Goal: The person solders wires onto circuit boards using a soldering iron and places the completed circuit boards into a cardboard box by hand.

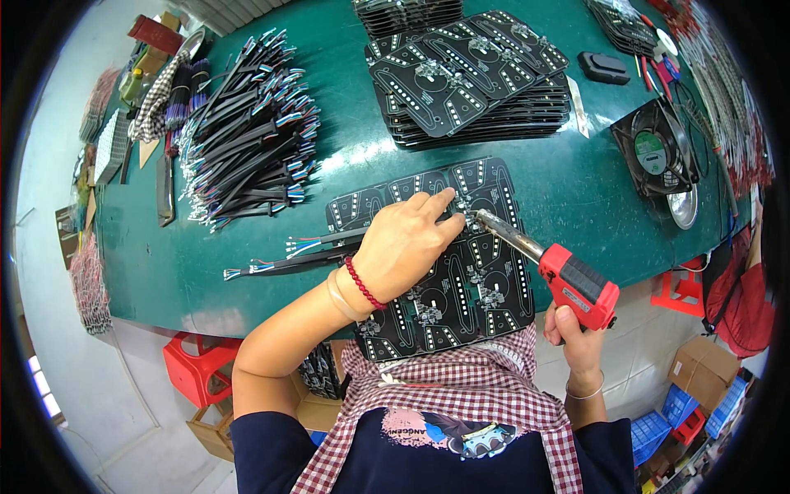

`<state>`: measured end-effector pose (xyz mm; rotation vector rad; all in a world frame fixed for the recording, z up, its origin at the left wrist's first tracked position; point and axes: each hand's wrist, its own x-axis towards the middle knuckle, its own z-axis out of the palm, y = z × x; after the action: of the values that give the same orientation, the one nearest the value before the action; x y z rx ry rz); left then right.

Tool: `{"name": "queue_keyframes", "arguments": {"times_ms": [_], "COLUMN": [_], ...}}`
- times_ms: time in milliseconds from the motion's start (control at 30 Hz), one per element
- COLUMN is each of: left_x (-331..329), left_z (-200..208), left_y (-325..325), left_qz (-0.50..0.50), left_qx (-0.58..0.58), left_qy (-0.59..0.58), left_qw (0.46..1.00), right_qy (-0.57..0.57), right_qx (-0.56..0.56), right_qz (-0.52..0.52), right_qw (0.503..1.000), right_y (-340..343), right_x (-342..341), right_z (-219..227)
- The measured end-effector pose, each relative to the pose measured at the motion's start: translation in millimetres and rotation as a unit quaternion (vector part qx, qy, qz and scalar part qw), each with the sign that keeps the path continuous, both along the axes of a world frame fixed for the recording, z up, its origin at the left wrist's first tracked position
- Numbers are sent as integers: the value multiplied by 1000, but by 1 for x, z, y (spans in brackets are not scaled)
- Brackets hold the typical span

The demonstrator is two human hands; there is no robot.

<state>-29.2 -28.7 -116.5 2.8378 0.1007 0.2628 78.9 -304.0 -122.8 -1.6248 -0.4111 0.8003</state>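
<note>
A black circuit board panel (pixel 448 280) with rows of white LEDs lies at the table's front edge, its near side reaching my checked apron. My left hand (pixel 405 239) rests over the panel. Its fingers close around black-sleeved cables (pixel 309 262), whose bare coloured wire ends stick out to the left; the ends by my fingertips are mostly hidden. In my right hand (pixel 578 333) is a red soldering gun (pixel 576 284), gripped by its handle. The gun's metal tip touches or nearly touches the panel beside my left fingertips.
A heap of sleeved cables (pixel 255 136) lies at the left of the green table (pixel 346 156). Stacked circuit boards (pixel 469 78) stand at the back. A black fan (pixel 652 152), a metal dish (pixel 683 206) and a black box (pixel 603 67) are on the right. Red stools (pixel 196 366) stand below.
</note>
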Motion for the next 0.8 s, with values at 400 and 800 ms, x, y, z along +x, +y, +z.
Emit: {"name": "queue_keyframes", "arguments": {"times_ms": [400,800], "left_x": [0,1], "left_z": [0,-1], "left_y": [3,-3], "left_qz": [-1,8], "left_qx": [-10,16], "left_qy": [-4,-13], "left_qw": [1000,1000], "right_qy": [11,-47], "right_qx": [-9,-23], "right_qz": [-2,0], "right_qw": [1000,999], "right_y": [-3,-3], "right_x": [1,0], "right_z": [5,-7]}}
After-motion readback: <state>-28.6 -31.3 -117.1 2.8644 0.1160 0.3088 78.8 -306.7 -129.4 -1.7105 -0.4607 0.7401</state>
